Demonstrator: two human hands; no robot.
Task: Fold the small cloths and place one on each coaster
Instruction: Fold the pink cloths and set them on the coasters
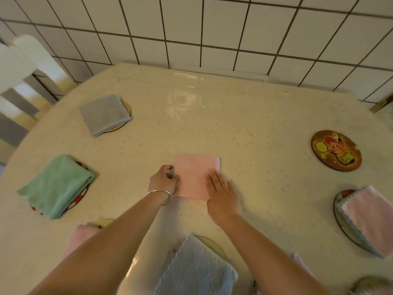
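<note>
A folded pink cloth (pixel 194 173) lies on the table's middle. My left hand (pixel 162 180), with a silver bangle at the wrist, pinches the cloth's left edge with curled fingers. My right hand (pixel 221 191) lies flat on the cloth's right near corner, fingers straight. A bare round coaster with a cartoon picture (pixel 336 150) sits to the right. A grey cloth (pixel 104 113), a green cloth (pixel 56 186), a pink-and-white cloth (pixel 370 216) and a pale blue cloth (pixel 195 271) each lie folded on a coaster.
The table (pixel 244 116) has a glossy cream cover and stands against a white tiled wall (pixel 212 28). A white chair back (pixel 19 67) is at the far left. Another pink cloth (pixel 79 237) shows under my left forearm, and a coaster's edge (pixel 370 284) at the bottom right.
</note>
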